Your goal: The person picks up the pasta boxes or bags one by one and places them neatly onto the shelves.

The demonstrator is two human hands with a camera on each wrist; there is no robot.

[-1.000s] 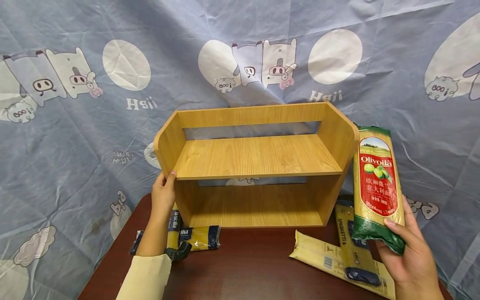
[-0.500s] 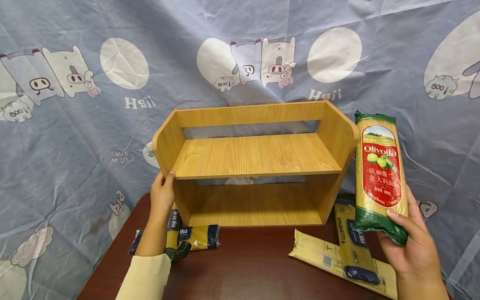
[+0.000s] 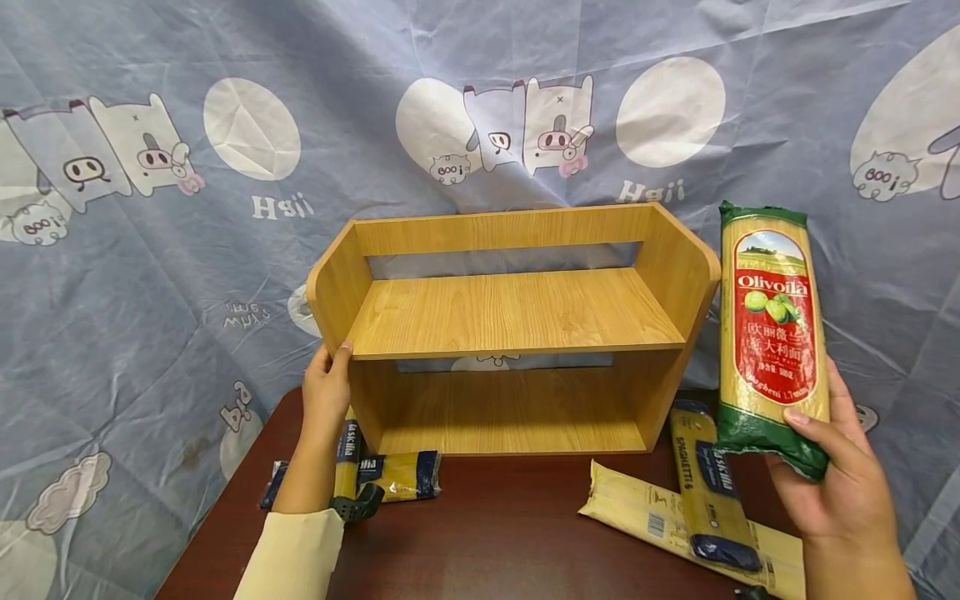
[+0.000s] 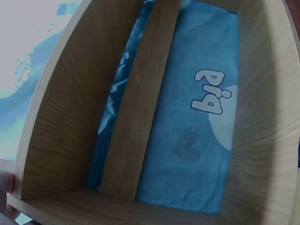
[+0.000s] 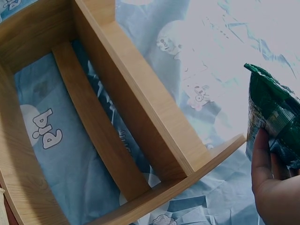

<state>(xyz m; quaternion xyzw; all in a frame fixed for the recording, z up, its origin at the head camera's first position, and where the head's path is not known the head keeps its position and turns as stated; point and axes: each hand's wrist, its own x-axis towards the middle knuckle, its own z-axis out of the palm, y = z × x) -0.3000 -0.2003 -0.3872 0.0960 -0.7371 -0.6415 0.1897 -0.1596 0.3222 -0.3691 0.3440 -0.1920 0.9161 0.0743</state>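
Observation:
A two-tier wooden shelf [image 3: 517, 312] stands in the middle of the table, both tiers bare. My left hand [image 3: 327, 383] grips the edge of its left side panel, thumb at the front of the upper board; the left wrist view shows only the fingertips [image 4: 6, 183] at the panel. To the right of the shelf my right hand [image 3: 843, 458] holds a pack of spaghetti [image 3: 772, 333] by its lower end, nearly upright, its red Olivoilà label facing me. In the right wrist view the pack's green end [image 5: 276, 112] rests against the fingers.
On the right of the dark table [image 3: 480, 533] a blue-and-yellow spaghetti pack [image 3: 708, 483] lies across a pale yellow pack [image 3: 637, 508]. More pasta packs [image 3: 401, 475] lie at the left, partly behind my left arm. A printed cloth [image 3: 480, 50] hangs behind the shelf.
My right hand has lifted the spaghetti pack upward and a little to the right, away from the shelf's right side. The left hand has stayed on the panel.

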